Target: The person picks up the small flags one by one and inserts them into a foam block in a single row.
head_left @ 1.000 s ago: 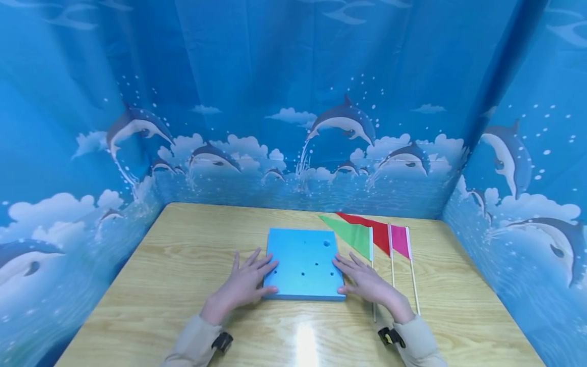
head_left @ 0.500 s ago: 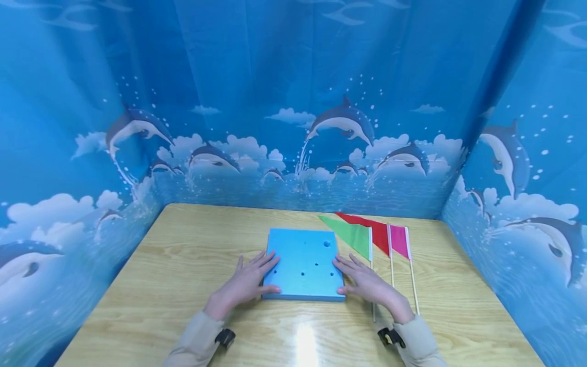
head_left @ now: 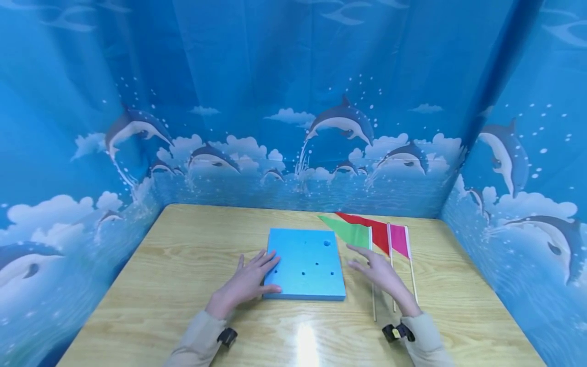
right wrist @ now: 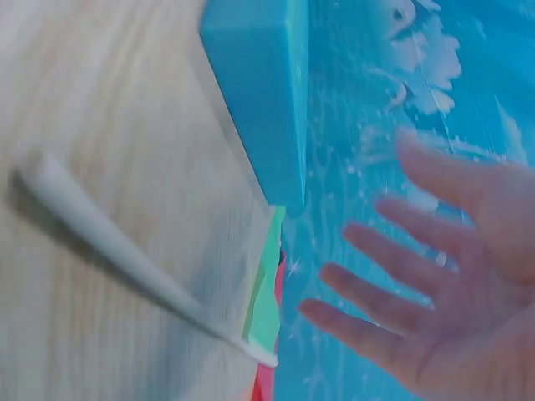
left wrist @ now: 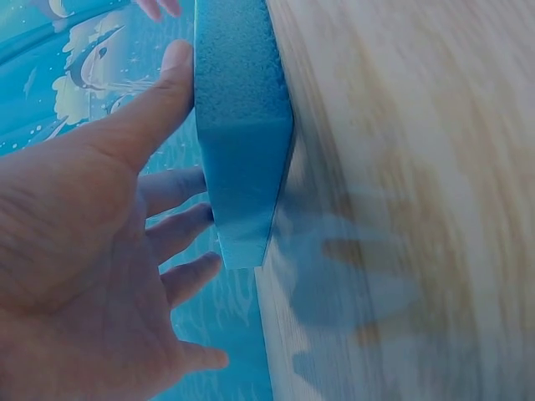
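Note:
A square blue foam block with several small holes lies flat on the wooden table. My left hand rests open against the block's left edge, thumb at its front corner; the left wrist view shows the thumb touching the foam block. My right hand hovers open, fingers spread, just right of the block and above the green flag's stick. The green flag, red flag and pink flag lie side by side. The right wrist view shows the spread fingers clear of the foam block and the green flag.
Blue dolphin-print curtains wall in the table at the back and both sides. Bare wood lies left of the block and along the front edge.
My right hand has lifted off the block's right edge and moved right, over the flag sticks. My left hand has stayed at the block's left edge.

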`<state>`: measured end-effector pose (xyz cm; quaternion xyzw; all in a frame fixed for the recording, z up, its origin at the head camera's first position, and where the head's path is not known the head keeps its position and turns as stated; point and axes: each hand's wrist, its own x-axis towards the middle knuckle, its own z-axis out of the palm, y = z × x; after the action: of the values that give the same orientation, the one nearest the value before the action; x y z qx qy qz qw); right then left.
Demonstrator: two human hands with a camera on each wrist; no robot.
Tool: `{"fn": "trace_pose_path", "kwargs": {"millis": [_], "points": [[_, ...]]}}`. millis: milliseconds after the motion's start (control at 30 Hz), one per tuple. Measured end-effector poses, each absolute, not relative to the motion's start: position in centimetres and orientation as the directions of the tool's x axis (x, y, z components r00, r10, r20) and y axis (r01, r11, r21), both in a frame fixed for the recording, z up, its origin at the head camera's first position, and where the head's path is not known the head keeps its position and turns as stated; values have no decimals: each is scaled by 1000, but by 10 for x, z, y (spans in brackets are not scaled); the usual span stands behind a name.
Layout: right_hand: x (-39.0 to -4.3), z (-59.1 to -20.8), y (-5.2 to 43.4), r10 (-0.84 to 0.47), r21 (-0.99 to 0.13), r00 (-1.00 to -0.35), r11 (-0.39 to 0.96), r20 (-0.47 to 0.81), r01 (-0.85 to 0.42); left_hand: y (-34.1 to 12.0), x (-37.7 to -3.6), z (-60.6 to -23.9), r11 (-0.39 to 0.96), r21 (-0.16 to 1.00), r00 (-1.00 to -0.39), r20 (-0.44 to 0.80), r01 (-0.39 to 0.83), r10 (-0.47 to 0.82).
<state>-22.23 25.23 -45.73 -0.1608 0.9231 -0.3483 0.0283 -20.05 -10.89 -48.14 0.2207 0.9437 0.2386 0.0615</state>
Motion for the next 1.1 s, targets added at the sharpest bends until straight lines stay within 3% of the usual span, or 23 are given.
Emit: {"fn": "trace_pose_path", "kwargs": {"millis": [200, 500, 833, 1100], "points": [[-235, -454, 282, -92, -875, -995, 483, -40, -9, -110, -200, -483, 785, 486, -895, -12, 384, 445], [-240, -470, 311, -82, -911, -974, 379, -210, 164, -109, -200, -480, 797, 467, -898, -12, 383, 439], [-254, -480, 297, 36, -757, -960, 606, -278, 243, -110, -200, -479, 795, 470, -899, -10, 383, 439], [-254, -479, 289, 40, -635, -969, 749, -242, 190, -109, -200, -481, 796, 468, -898, -11, 383, 439]]}}
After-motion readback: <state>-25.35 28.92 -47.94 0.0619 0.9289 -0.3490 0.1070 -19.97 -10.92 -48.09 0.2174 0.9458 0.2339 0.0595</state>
